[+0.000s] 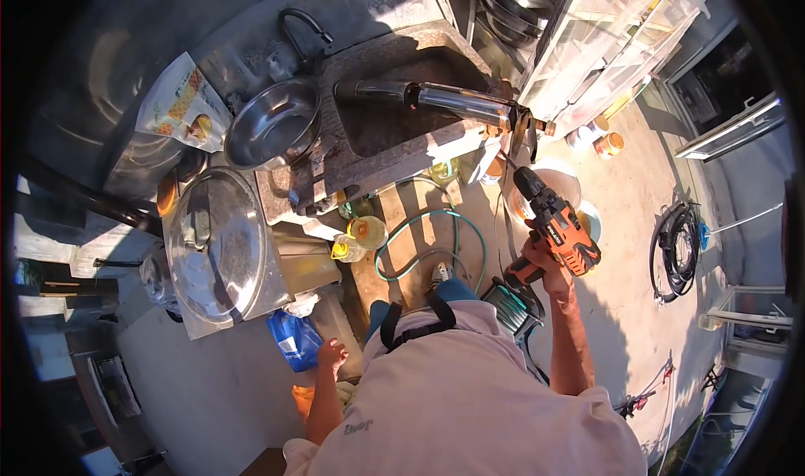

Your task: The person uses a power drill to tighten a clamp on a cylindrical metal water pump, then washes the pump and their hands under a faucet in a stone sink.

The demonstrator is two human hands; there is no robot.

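Seen from above in hard sunlight, your right hand (543, 262) is wrapped tight around the grip of an orange-and-black cordless drill (555, 220), its chuck pointing up and away from you toward the outer end of a long steel pipe (457, 100). The pipe lies across a rough stone sink (394, 111), its far end dark, its near end bright and jutting past the basin's edge close to the drill's nose; whether the bit touches the metal cannot be told. Your left hand (332, 354) hangs low by your hip with its fingers curled loosely inward, holding nothing, just beside a blue plastic bag (293, 338). A round steel bowl (272, 124) sits left of the sink, and a large steel lid (214, 245) lies on the surface below it. A green garden hose (429, 245) loops over the wooden planks at your feet, near yellow plastic bottles (360, 235). A black coil of cable (677, 250) rests on the concrete floor (625, 283) well to your right.
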